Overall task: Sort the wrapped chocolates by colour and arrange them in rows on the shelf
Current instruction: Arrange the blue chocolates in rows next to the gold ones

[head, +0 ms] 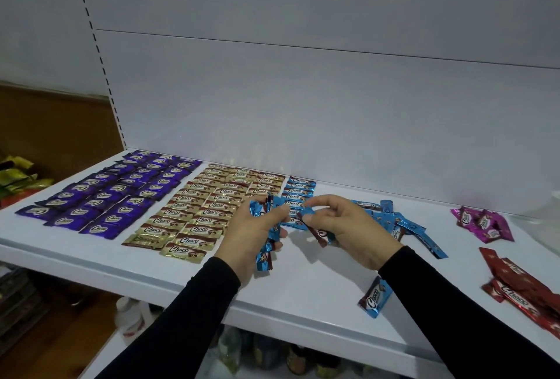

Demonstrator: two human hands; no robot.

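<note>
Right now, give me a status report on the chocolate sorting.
Left hand holds blue bunch; right hand pinches blue chocolate. Purple block, gold block done. Blue pile loose; nothing blocking.

Shelf (303, 294): smooth white painted board, faintly glossy. Back panel (303, 100): matt white sheet. Purple chocolates (115, 194), gold chocolates (197, 212), blue chocolates (403, 224), pink chocolates (481, 224), red chocolates (521, 287): shiny crinkled foil-like wrappers. Sleeves (188, 312): matt black cloth. Side wall (54, 133): brown, wood-look.

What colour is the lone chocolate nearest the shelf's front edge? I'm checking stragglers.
Blue lone chocolate, with a brown end; head view.
</note>
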